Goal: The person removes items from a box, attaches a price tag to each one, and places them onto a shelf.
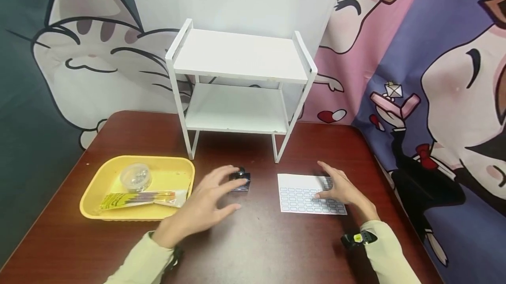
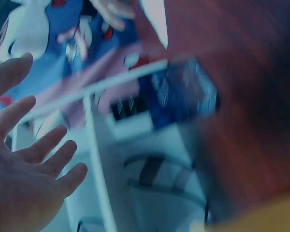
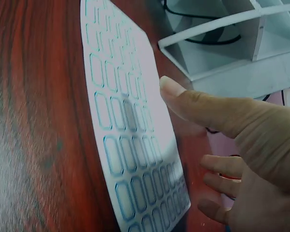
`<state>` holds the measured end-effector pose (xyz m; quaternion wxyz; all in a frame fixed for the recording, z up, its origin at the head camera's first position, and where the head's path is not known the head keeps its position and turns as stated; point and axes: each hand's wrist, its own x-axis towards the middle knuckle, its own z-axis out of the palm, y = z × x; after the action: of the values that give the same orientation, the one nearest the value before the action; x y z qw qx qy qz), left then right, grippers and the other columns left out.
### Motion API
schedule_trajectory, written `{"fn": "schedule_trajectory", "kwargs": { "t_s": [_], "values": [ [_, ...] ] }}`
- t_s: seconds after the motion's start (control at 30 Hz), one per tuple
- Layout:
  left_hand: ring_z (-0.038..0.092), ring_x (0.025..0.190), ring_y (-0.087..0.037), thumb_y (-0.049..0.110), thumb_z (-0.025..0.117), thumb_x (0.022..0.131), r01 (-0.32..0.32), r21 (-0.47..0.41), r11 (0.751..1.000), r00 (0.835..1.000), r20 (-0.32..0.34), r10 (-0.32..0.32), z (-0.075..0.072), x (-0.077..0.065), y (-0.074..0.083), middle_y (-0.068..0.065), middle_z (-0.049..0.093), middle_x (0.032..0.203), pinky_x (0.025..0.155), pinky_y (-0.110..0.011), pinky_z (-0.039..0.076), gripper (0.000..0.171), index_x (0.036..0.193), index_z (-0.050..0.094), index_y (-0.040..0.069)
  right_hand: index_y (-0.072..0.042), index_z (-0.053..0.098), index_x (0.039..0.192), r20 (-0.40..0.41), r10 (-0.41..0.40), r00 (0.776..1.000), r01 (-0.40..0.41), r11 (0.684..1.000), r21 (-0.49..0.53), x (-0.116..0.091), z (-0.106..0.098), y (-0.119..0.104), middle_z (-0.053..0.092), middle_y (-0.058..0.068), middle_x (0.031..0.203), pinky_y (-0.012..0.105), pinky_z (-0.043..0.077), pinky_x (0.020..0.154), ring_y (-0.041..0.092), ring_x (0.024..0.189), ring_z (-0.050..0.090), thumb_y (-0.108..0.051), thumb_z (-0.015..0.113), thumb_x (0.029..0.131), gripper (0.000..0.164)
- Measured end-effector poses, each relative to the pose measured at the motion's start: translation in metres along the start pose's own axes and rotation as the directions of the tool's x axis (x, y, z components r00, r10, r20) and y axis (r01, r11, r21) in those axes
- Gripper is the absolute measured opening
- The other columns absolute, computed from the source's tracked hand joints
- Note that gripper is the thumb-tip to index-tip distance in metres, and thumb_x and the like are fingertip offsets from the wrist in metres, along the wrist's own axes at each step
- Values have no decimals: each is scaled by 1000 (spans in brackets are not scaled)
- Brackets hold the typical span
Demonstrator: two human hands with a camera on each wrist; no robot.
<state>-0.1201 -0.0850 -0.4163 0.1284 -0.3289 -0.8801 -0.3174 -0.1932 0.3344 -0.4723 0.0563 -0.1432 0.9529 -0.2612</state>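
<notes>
My left hand is over the table with its fingers spread loosely. Its fingertips overlap a small black, shiny thing in the head view, partly hidden by them. In the left wrist view this thing looks dark blue and glossy, blurred, apart from the fingers of my left hand. At the right lies a white sheet of blue-outlined blank labels. My right hand is at the sheet's right side, thumb and fingers apart. In the right wrist view, the thumb of that hand overlaps the label sheet's edge.
A white two-tier shelf stands at the back of the brown table. At left, a yellow tray holds a round clear container and a packet of thin coloured sticks. Cartoon-printed cloth hangs behind.
</notes>
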Motion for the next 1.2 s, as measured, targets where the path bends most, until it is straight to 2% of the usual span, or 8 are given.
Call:
{"fn": "schedule_trajectory", "kwargs": {
  "t_s": [0.13, 0.27, 0.43, 0.6, 0.7, 0.83, 1.0, 1.2],
  "values": [
    [44, 140, -31, 31, 80, 83, -9, -23, 1000, 989, 147, 12, 27, 13, 10, -8, 50, 149, 115, -55, 36, 57, 136, 62, 23, -5, 30, 154, 16, 44, 999, -43, 998, -44, -2, -1, 8, 42, 31, 150, 74, 29, 104, 54, 132, 36, -30, 94, 64, 113],
    [39, 145, -33, 39, 77, 86, -19, -33, 999, 958, 284, 27, 55, 23, 11, -8, 44, 155, 117, -56, 33, 57, 139, 60, 25, -8, 34, 152, 51, 63, 997, -55, 989, -140, 0, -2, 14, 42, 30, 149, 74, 34, 101, 53, 130, 39, -33, 95, 62, 111],
    [29, 150, -33, 48, 70, 90, -1, -5, 1000, 910, 415, 3, 85, 38, 8, -9, 37, 160, 121, -56, 26, 58, 143, 56, 27, -11, 40, 150, 118, 89, 989, -64, 977, -201, 5, -2, 17, 45, 29, 143, 69, 40, 96, 47, 124, 42, -36, 95, 59, 109],
    [22, 154, -31, 56, 69, 87, 32, 49, 998, 846, 531, -53, 107, 51, 6, -8, 31, 163, 122, -56, 21, 66, 146, 52, 31, -13, 42, 150, 127, 114, 985, -83, 970, -228, 6, -2, 20, 48, 27, 133, 59, 41, 89, 42, 117, 44, -38, 96, 56, 111],
    [19, 155, -29, 62, 70, 83, 45, 84, 995, 813, 575, -85, 117, 56, 6, -7, 28, 165, 123, -56, 18, 72, 147, 49, 34, -13, 43, 149, 126, 115, 985, -84, 970, -230, 6, -4, 22, 50, 25, 130, 55, 41, 86, 40, 114, 44, -39, 97, 55, 112],
    [18, 155, -27, 67, 68, 81, 46, 126, 991, 790, 602, -113, 126, 58, 6, -4, 27, 165, 124, -54, 16, 75, 147, 48, 37, -13, 46, 145, 147, 108, 983, -73, 971, -229, 9, -6, 23, 51, 22, 125, 53, 43, 85, 37, 110, 45, -43, 96, 55, 107],
    [18, 155, -25, 67, 68, 81, 26, 166, 986, 775, 620, -125, 131, 56, 7, -1, 28, 165, 124, -53, 16, 73, 146, 49, 40, -13, 54, 129, 172, 108, 979, -64, 968, -243, 10, -8, 25, 56, 14, 109, 42, 40, 77, 31, 100, 48, -45, 96, 54, 91],
    [18, 155, -25, 64, 71, 80, 19, 171, 985, 765, 632, -124, 130, 56, 9, -1, 28, 165, 124, -53, 17, 71, 145, 50, 41, -10, 55, 113, 189, 145, 971, -101, 970, -222, 9, -8, 24, 56, 10, 101, 39, 41, 77, 28, 96, 47, -39, 96, 56, 75]
  ]
}}
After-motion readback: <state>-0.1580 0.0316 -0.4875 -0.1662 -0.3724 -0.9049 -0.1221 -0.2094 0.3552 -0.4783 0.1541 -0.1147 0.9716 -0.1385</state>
